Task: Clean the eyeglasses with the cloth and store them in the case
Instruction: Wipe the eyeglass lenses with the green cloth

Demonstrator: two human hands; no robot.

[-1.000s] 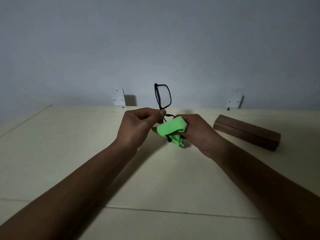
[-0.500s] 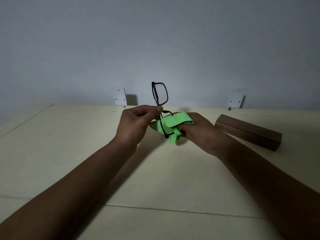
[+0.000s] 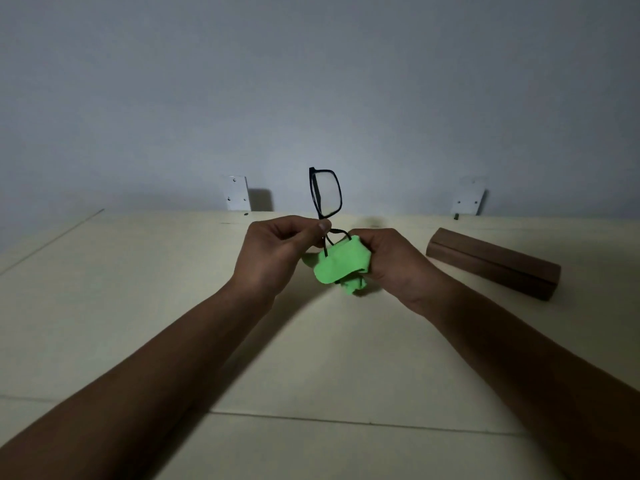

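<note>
**Lens wiping in progress, case closed**

We read no writing anywhere. Our left hand (image 3: 273, 252) pinches the eyeglasses (image 3: 325, 195) at the bridge, one lens upright above the fingertips. Our right hand (image 3: 391, 261) is closed around the green cloth (image 3: 341, 268), now bunched over the lower lens, where half a second ago it lay flatter. The brown case (image 3: 491, 263) lies shut on the table (image 3: 138, 289), well right.

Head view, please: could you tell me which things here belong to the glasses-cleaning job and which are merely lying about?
Part of the job:
- eyeglasses, pinched by the left hand
- green cloth, in the right hand
- brown case, shut, on the table

Just there:
- two white wall brackets
</note>
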